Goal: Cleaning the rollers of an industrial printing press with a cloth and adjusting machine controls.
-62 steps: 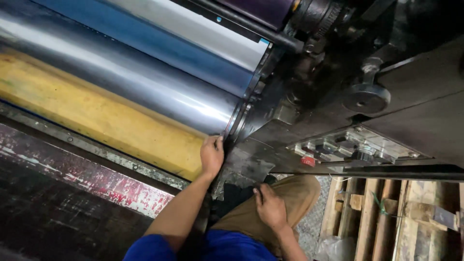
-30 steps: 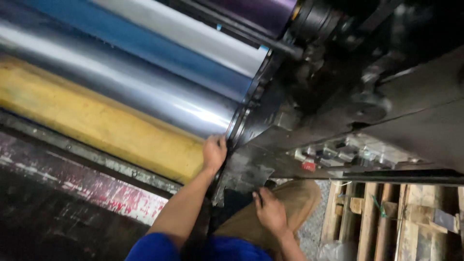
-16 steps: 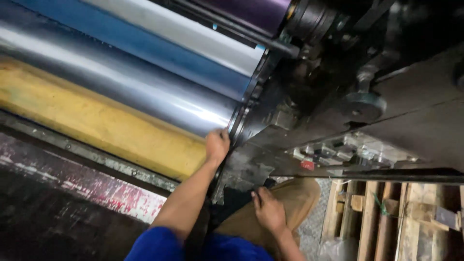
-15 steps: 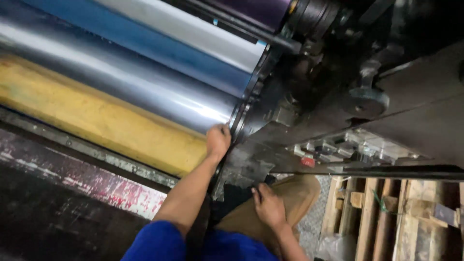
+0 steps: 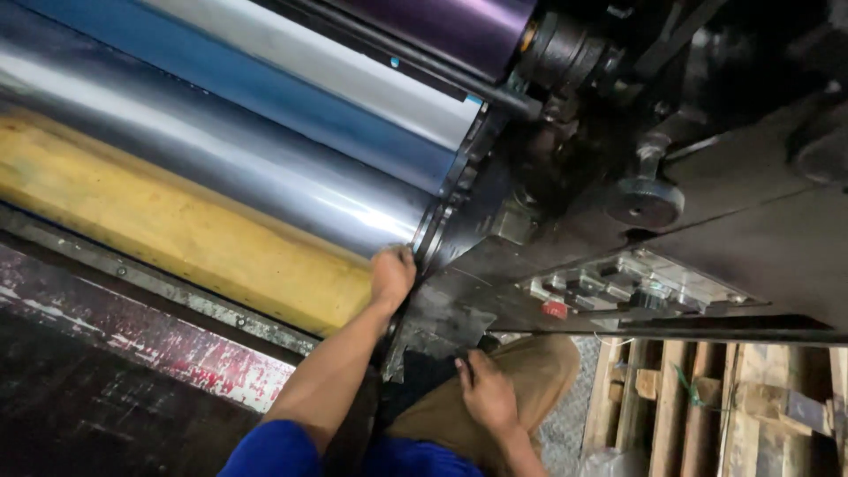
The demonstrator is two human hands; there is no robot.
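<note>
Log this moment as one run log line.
left hand: on the shiny metal roller end, beside yellow roller | right hand: low at machine side frame

Blue roller (image 5: 291, 97) and pale grey roller (image 5: 353, 75) lie parallel at top; purple roller (image 5: 442, 26) behind them. Black knurled knob (image 5: 645, 201) stands on the dark side frame, small red button (image 5: 555, 309) below it. Wooden pallet (image 5: 707, 406) on the floor, lower right.

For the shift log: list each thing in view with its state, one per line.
Left hand: closed, pressed at the end of the yellow roller.
Right hand: resting on the thigh, holding nothing visible.
Yellow roller: coated in yellow ink.
Steel cylinder: bare, shiny.
Blue roller: blue-coated.
Black knob: upright on the side frame.
Red button: cannot tell if pressed.
</note>
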